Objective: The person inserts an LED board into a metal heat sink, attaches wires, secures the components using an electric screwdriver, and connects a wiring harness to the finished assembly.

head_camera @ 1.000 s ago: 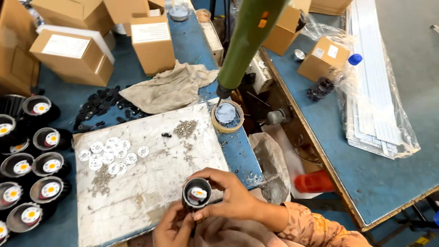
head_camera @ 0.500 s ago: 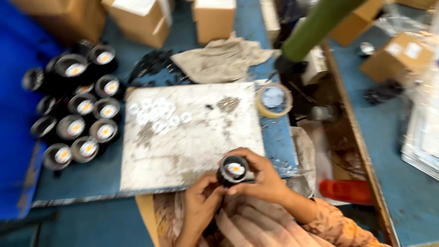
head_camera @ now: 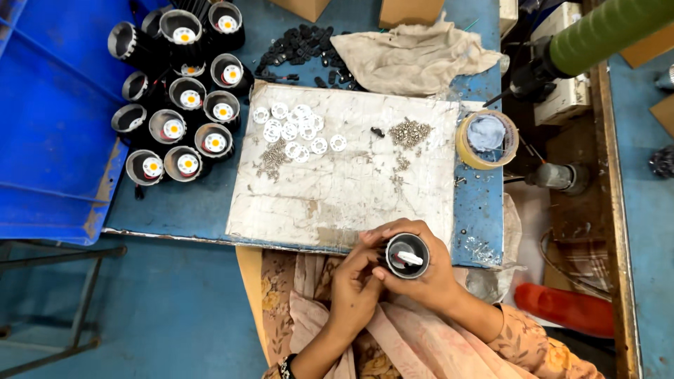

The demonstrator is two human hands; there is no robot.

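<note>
Both hands at near desk edge, over lap. Right hand (head_camera: pixel 430 279) wrapped around black round lamp housing (head_camera: pixel 406 255), open end up. Left hand (head_camera: pixel 354 286) fingertips pinched at its rim, at white part inside. Step, by look: seating insert in housing; calls for steady grip, fine finger work. Beyond: white board (head_camera: pixel 337 189) with white rings (head_camera: pixel 295 132), screw pile (head_camera: pixel 411 132). Farther left: finished housings (head_camera: pixel 184 126). Far: cloth (head_camera: pixel 411 60), tape roll (head_camera: pixel 486 139).

The right hand (head_camera: pixel 428 277) hides the black lamp housing's (head_camera: pixel 407 254) side, and the cardboard boxes (head_camera: pixel 411 10) are cut off at the top edge.
</note>
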